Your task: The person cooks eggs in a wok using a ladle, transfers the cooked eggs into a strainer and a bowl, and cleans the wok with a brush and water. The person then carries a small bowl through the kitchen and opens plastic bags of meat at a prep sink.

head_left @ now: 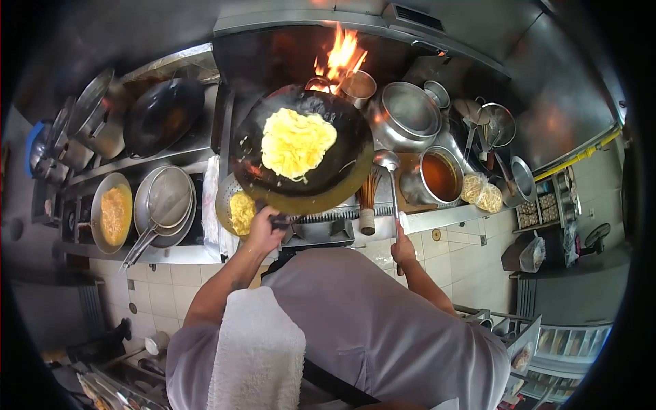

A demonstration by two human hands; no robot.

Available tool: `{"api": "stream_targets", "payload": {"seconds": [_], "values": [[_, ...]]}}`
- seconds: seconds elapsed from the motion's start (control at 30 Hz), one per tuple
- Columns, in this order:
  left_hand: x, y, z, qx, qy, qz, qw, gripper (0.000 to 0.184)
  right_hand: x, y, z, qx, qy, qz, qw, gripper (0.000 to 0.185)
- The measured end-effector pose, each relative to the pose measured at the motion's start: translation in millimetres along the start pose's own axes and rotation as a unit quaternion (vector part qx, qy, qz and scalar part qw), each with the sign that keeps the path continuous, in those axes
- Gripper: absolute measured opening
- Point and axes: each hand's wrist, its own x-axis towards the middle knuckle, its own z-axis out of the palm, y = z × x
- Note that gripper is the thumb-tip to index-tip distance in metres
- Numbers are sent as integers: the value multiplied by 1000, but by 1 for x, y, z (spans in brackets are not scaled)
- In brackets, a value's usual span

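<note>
My left hand (264,230) is closed round the dark handle of a large wok (335,178). Scrambled egg (298,143) lies in one yellow mass in the middle of the wok. Flames (342,58) rise behind its far rim. In my right hand (404,250) is the handle of a metal ladle (387,161), its bowl up and away from me, to the right of the wok and apart from it. Partly hidden under the wok's near left side, a perforated strainer (225,205) holds more yellow egg (241,213).
Right of the wok are a lidded steel pot (393,137), a pot of orange-brown sauce (441,176), a bamboo brush (367,215) and bagged food (488,198). On the left stand another wok (164,117), stacked strainers (169,198) and a bowl of orange food (116,216).
</note>
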Motion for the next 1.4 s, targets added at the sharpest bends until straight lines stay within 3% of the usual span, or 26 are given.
{"api": "stream_targets", "payload": {"seconds": [0.17,0.27,0.4,0.47,0.57,0.6,0.63,0.7,0.77,0.8,0.9,0.93,1.0,1.03,1.07,1.2,1.4], "values": [[-36,54,-18,3,81,-66,995,16,19,35,20,-22,27,-38,999,94],[-9,80,1,97,79,-14,992,14,16,29,13,-27,29,-39,998,94],[62,53,19,86,36,-12,996,13,18,24,13,-21,-2,-8,1000,95],[65,19,43,53,107,24,993,13,17,23,15,-16,-10,5,1000,95],[30,-15,30,-25,69,30,997,9,19,24,10,-20,-1,-17,1000,96],[5,-8,17,-19,7,-5,1000,11,21,24,10,-23,2,-26,999,95],[-21,0,33,-34,97,14,995,11,22,26,11,-24,5,-32,999,94],[-45,17,-8,-6,56,-31,998,14,25,34,14,-15,6,-29,999,95],[-56,40,-10,-8,104,-46,993,15,26,41,12,-11,7,-31,999,95],[-53,53,-8,-4,130,-30,991,15,26,41,12,-24,9,-30,999,95],[-21,79,-4,81,91,-31,992,16,23,38,11,-34,7,-27,999,94],[-2,74,4,97,109,14,989,16,21,35,10,-29,7,-21,999,94],[29,54,15,95,93,11,991,17,15,28,9,-23,1,-18,1000,94],[53,35,5,58,25,-2,998,16,12,26,10,-17,-3,-10,1000,94],[63,14,8,48,61,41,996,14,11,24,11,-17,-4,-11,1000,94],[11,-23,7,-35,84,34,995,13,16,28,16,-25,4,-20,999,94],[-67,34,10,-12,91,-8,996,14,10,22,4,-33,-1,-9,999,95]]}}
